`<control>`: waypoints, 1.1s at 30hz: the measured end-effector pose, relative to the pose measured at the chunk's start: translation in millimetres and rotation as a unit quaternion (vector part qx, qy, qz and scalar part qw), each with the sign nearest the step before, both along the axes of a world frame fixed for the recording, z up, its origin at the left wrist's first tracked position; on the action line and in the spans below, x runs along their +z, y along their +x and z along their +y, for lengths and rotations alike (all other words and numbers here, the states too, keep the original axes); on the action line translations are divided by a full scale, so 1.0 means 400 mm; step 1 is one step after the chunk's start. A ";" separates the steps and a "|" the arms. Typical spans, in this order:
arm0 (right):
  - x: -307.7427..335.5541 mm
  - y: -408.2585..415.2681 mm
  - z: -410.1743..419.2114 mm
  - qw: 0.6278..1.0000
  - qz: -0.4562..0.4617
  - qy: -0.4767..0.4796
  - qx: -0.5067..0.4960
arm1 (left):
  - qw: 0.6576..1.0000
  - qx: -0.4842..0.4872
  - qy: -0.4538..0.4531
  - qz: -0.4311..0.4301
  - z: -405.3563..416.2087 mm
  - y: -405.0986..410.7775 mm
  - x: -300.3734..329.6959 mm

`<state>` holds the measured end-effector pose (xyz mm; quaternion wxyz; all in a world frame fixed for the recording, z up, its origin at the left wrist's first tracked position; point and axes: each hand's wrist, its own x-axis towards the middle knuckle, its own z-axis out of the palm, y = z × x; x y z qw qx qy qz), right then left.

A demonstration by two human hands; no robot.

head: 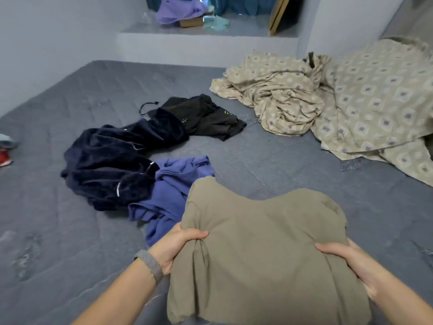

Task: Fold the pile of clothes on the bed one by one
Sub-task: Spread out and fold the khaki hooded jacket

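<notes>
While gripped: olive garment (262,242), both hands.

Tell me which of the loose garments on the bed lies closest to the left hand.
The blue-purple garment, crumpled just beyond the left hand; the navy and black ones lie farther off.

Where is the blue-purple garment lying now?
The blue-purple garment lies crumpled on the bed, between the dark navy garment and the olive garment.

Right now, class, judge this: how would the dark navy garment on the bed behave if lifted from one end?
The dark navy garment lies crumpled in soft folds, so it would probably hang floppy. Its plush-looking pile suggests it is fairly heavy for clothing, and unlikely to slip from a hand.
</notes>
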<state>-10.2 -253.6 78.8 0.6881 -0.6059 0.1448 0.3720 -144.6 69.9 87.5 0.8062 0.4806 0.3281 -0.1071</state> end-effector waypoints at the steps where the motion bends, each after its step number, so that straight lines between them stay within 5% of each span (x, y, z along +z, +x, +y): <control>1: 0.050 -0.025 0.027 1.000 0.015 0.000 0.018 | 0.999 0.027 -0.013 0.012 0.025 -0.061 0.049; 6: 0.321 -0.159 0.296 0.982 -0.053 -0.073 0.167 | 0.991 0.128 -0.036 0.036 0.191 -0.390 0.325; 11: 0.599 -0.386 0.670 0.955 -0.008 0.024 0.297 | 0.960 0.275 -0.008 0.045 0.383 -0.728 0.554; 18: 0.809 -0.622 1.125 0.907 -0.041 0.036 0.417 | 0.923 0.384 0.029 0.014 0.659 -1.069 0.775; 25: 0.860 -0.699 1.440 0.875 -0.049 0.052 0.478 | 0.895 0.443 0.040 -0.029 0.843 -1.177 0.817; 33: 0.737 -0.574 1.694 0.864 -0.001 0.012 0.503 | 0.883 0.470 -0.002 0.005 1.051 -1.063 0.689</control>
